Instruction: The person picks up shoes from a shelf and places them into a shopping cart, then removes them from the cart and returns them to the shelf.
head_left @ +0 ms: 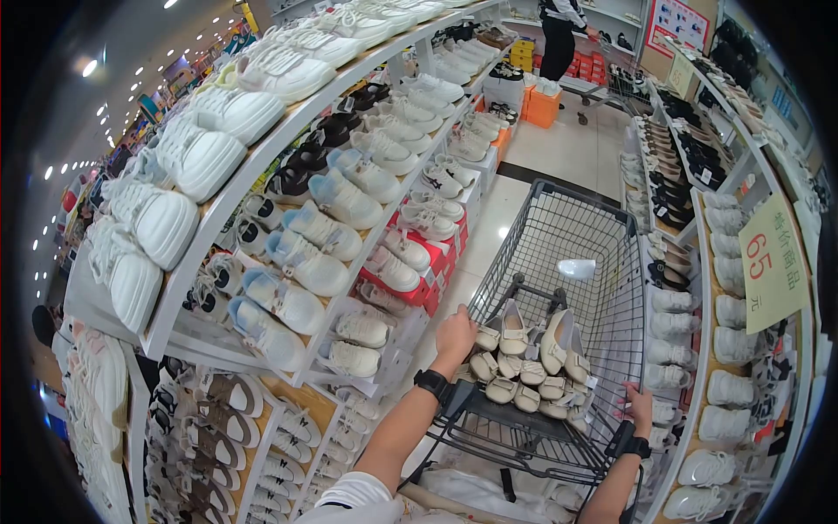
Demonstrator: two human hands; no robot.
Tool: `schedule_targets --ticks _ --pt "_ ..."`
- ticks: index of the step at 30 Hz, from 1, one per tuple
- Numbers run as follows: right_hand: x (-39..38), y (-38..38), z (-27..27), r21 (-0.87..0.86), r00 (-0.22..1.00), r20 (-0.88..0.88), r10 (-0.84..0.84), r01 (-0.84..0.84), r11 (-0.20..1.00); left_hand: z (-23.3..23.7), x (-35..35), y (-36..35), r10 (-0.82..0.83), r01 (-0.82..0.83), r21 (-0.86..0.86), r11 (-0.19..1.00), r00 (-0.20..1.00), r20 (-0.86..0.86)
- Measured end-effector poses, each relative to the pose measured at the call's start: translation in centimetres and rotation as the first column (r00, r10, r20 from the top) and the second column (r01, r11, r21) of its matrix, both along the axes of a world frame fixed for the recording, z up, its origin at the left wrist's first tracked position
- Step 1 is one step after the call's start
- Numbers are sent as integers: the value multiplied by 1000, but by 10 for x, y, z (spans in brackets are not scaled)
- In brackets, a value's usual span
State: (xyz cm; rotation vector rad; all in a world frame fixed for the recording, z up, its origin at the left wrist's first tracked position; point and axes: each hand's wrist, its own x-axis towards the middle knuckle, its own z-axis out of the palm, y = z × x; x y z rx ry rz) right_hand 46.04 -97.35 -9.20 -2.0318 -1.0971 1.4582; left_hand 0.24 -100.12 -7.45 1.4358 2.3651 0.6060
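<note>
A grey wire shopping cart [534,205] stands in the aisle, with several pairs of cream flat shoes [554,345] piled at its near end. A small clear and white item [577,268] lies farther inside the basket. My left hand [458,334] is closed at the basket's left rim. On the opposite side, my right hand [637,406] has its fingers curled at the right rim. Neither hand holds a shoe. Black bands are on both wrists.
Tiered shelves of white shoes [323,231] line the left, close to my left arm. Along the right runs another shoe rack [716,349] with a yellow price sign [772,262]. Farther up the tiled aisle, a person [561,39] stands beside another cart [611,87].
</note>
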Motion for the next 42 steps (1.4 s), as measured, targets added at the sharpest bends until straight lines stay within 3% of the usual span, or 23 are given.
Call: schedule_targets --ticks 6,13,16,21,24,34,36,42 --pt "2 45 -7 59 995 -29 -92 93 994 1 3 45 37 -34 -51 998 998 56" --pt "24 102 -39 103 1000 -22 22 -19 995 15 10 89 31 -27 -111 993 999 30" --pt "10 119 -3 -7 1000 15 -5 5 1000 10 10 103 19 -17 -63 998 999 26" --pt "5 144 3 44 999 -17 -41 42 998 10 12 125 38 -36 -95 995 999 20" --pt "5 152 7 -11 1000 23 -2 2 1000 11 14 134 52 -52 -104 993 999 -8" --pt "12 174 -7 34 999 -27 -23 23 999 4 13 153 92 -91 -79 993 996 9" --pt "16 179 -18 46 999 8 38 -38 998 3 12 155 79 -78 -72 994 997 6" --pt "2 184 -10 89 999 7 -34 33 995 -1 3 167 65 -66 -91 994 998 -5"
